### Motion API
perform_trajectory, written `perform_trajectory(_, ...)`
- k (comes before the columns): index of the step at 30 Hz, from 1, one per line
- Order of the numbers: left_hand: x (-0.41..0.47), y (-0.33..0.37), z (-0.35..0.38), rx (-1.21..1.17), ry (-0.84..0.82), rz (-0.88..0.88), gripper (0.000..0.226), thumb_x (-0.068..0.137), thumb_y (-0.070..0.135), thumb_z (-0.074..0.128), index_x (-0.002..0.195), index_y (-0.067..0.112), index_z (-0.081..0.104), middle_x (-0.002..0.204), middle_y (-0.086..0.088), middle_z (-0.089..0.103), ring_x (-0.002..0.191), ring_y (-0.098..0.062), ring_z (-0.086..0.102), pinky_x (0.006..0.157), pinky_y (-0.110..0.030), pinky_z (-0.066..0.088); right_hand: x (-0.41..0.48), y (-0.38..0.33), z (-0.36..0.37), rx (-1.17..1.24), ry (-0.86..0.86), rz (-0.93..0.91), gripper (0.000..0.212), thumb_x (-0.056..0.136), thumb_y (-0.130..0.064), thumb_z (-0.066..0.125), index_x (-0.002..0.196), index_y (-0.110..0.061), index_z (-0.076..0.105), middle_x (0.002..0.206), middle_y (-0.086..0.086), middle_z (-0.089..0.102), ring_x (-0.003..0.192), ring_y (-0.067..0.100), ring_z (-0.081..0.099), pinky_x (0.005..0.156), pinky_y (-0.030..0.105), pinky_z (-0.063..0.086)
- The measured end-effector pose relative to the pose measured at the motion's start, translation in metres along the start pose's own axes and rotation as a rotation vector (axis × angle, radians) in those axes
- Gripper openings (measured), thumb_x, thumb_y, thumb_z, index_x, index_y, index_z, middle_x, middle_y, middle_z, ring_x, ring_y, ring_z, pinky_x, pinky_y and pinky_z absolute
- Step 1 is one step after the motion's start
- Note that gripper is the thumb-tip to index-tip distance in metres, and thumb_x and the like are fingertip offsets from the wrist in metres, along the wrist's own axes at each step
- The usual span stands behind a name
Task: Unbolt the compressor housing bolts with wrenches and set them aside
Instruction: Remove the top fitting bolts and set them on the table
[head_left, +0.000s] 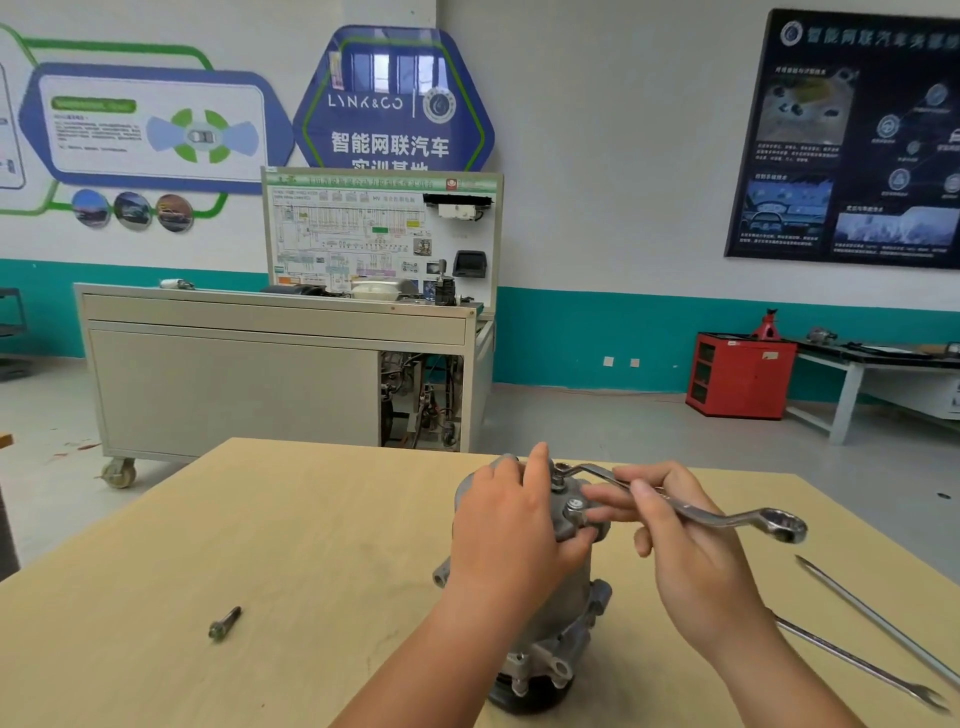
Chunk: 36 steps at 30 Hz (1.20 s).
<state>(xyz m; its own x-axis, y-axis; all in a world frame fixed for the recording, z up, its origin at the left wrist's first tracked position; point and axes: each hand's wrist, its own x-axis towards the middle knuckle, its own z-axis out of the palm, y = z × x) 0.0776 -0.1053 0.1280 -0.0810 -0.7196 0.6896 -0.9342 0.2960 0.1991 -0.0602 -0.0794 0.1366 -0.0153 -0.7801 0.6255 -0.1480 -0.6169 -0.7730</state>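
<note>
Resting on the wooden table, the compressor is being stood on end near the front edge, probably so that its bolted housing cap is being presented upward to the tool; its dark lower end is being cut off by the bottom of the frame; the cap is being gripped by the left hand, fingers and thumb curled over it, apparently so that the body is being stopped from turning with the wrench; much of the cap is being hidden under this palm, so the number of bolts left in place cannot be told. The ring wrench is being pinched at mid-shank by the right hand, between thumb and fingertips; so light a grip is being judged suited to spinning a bolt rather than breaking one free; its far ring is being laid over the far housing bolt, though whether it is fully seated is hard to make out; its near ring is hanging free in the air. A second housing bolt is being left exposed between the two hands; two spare wrenches are being left on the table to the right, within reach, their ends being cut by the frame edge; one removed bolt is lying well apart to the left, evidently being set aside there.
</note>
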Motion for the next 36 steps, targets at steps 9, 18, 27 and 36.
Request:
perform_trajectory(9, 0.003, 0.000, 0.002, -0.035, -0.068, -0.024, 0.090, 0.074, 0.076, 0.040, 0.147, 0.023, 0.033, 0.126, 0.002, 0.053, 0.112, -0.018, 0.047, 0.090, -0.027, 0.039, -0.006, -0.009, -0.001, -0.211, -0.077, -0.070, 0.038, 0.076, -0.058, 0.039, 0.094, -0.029, 0.056, 0.084, -0.017, 0.072, 0.078, 0.000, 0.068, 0.070, 0.011, 0.048)
perform_trajectory(18, 0.002, -0.010, 0.005, -0.043, -0.055, -0.026, 0.071, 0.079, 0.073, 0.045, 0.141, 0.039, 0.042, 0.126, 0.007, 0.051, 0.113, -0.014, 0.045, 0.085, -0.024, 0.038, -0.002, -0.014, -0.002, -0.380, 0.002, -0.063, 0.039, 0.077, -0.060, 0.032, 0.090, -0.032, 0.055, 0.072, -0.013, 0.070, 0.059, 0.003, 0.062, 0.064, 0.035, 0.052)
perform_trajectory(27, 0.004, -0.015, 0.004, -0.073, -0.085, -0.008, 0.062, 0.079, 0.066, 0.052, 0.134, 0.037, 0.050, 0.125, 0.007, 0.051, 0.112, -0.015, 0.045, 0.086, -0.023, 0.036, 0.005, -0.007, -0.004, -0.303, -0.032, -0.056, 0.015, 0.092, -0.020, 0.051, 0.083, -0.022, 0.063, 0.077, -0.012, 0.069, 0.063, -0.002, 0.059, 0.058, 0.010, 0.045)
perform_trajectory(36, 0.009, -0.032, -0.006, -0.181, -0.181, 0.087, 0.052, 0.076, 0.063, 0.061, 0.122, 0.039, 0.054, 0.117, 0.014, 0.055, 0.108, -0.010, 0.048, 0.076, -0.017, 0.028, 0.067, 0.041, -0.023, 0.380, 0.184, 0.532, 0.030, 0.097, -0.034, 0.045, 0.085, -0.013, 0.063, 0.056, -0.006, 0.046, 0.046, 0.004, 0.038, 0.035, 0.015, 0.028)
